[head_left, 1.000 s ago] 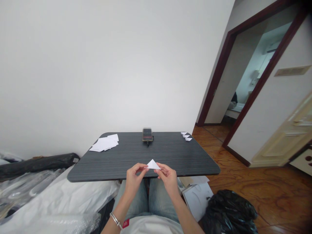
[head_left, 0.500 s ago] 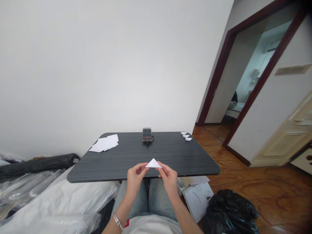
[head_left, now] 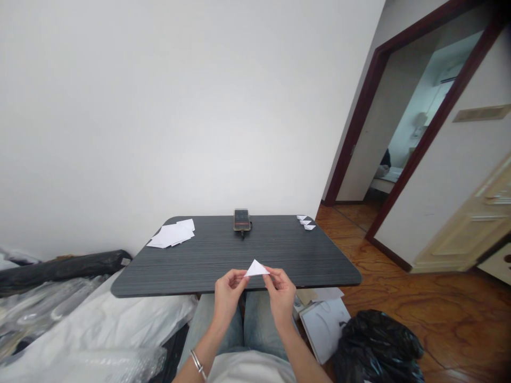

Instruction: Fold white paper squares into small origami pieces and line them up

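Observation:
A small white folded paper triangle (head_left: 256, 268) is held just above the near edge of the dark table (head_left: 215, 255), its point facing away from me. My left hand (head_left: 229, 290) pinches its left corner between thumb and fingers. The right corner is pinched the same way by my right hand (head_left: 281, 290). At the table's left lies a loose stack of white paper sheets (head_left: 171, 234). Several small folded paper pieces (head_left: 305, 222) rest in a row near the far right corner.
A phone-like device on a stand (head_left: 241, 220) stands at the table's back middle, against the white wall. Plastic-wrapped goods (head_left: 99, 319) lie below left. Beneath the right side are a paper bag (head_left: 325, 324) and a black plastic bag (head_left: 377, 348). A doorway opens at right.
Both hands have shifted slightly to the right with the folded paper triangle, which is now a little tilted. The grip on both corners stays the same.

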Tool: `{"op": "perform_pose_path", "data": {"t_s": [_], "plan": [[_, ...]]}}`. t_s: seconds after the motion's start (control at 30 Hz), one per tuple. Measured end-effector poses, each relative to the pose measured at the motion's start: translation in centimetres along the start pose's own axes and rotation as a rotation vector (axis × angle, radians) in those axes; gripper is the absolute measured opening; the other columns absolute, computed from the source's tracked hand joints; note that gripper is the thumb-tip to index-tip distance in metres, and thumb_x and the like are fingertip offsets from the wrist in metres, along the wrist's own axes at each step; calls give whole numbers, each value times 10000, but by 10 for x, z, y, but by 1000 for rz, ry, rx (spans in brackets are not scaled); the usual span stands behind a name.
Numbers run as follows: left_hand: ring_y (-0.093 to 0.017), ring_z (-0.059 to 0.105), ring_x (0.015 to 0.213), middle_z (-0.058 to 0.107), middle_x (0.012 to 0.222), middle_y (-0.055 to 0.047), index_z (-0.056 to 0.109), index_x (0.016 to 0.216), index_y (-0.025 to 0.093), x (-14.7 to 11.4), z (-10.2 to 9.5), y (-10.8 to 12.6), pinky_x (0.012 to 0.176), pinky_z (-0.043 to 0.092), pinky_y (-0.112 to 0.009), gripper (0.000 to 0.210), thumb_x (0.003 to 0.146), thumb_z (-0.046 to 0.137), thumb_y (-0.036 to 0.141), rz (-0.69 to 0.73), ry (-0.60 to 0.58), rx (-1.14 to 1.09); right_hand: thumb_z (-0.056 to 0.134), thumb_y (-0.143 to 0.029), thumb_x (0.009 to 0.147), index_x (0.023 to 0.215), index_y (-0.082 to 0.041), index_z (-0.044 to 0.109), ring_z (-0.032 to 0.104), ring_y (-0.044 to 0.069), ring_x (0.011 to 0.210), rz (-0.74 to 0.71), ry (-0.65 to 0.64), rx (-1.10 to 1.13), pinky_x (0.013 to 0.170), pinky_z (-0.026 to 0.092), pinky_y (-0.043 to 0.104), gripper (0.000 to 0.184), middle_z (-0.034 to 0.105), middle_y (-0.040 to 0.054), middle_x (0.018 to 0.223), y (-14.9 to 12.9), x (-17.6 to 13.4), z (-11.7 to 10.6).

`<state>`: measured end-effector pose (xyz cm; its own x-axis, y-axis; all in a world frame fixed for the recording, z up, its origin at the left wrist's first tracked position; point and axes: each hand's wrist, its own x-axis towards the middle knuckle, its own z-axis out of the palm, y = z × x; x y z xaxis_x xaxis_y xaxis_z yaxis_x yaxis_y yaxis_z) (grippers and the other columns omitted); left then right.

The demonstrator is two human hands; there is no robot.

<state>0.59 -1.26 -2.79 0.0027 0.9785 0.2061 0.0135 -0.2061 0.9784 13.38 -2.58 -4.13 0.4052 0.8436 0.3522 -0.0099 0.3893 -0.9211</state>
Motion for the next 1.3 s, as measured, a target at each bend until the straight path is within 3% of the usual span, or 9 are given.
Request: {"op": "perform_pose_path", "data": {"t_s": [0.23,0.4,0.67,0.87,1.03,1.3], "plan": [[-179,634,672,685,729,-52,639,794,137,-6,0,6,648,496,-274,150,714,599,258,129,34,205,633,-265,696,816,-157,568,605,186,705,71,-19,67,561,447,246,174,661,56,765,0,2,1],[-172,635,661,680,718,-35,643,781,153,-10,1,11,650,495,-271,111,729,578,225,219,22,287,620,-247,709,719,-170,531,554,137,603,109,-62,103,520,409,210,118,607,-9,640,-5,3,3],[-175,637,651,677,702,-40,648,767,142,-12,3,14,642,501,-275,108,721,581,212,231,18,286,605,-262,711,643,-181,467,499,116,547,162,-128,189,474,380,188,174,516,-43,566,-4,3,6],[-174,638,654,679,706,-46,644,775,138,-12,6,15,632,505,-269,130,729,581,242,185,-18,231,605,-241,699,618,-191,430,477,108,511,120,-114,145,471,374,188,199,496,-57,532,-3,3,5],[-174,630,653,673,705,-49,639,792,140,-12,7,13,605,498,-257,156,733,577,271,161,-22,248,591,-213,706,725,-170,519,535,129,574,45,-98,36,509,404,202,85,570,-17,630,-6,2,6],[-157,601,632,655,690,-39,641,776,139,-12,10,14,553,467,-224,164,723,572,277,123,-2,153,499,-174,764,787,-174,602,577,165,688,-188,-60,-179,575,463,238,106,617,31,737,-11,-2,2]]}}
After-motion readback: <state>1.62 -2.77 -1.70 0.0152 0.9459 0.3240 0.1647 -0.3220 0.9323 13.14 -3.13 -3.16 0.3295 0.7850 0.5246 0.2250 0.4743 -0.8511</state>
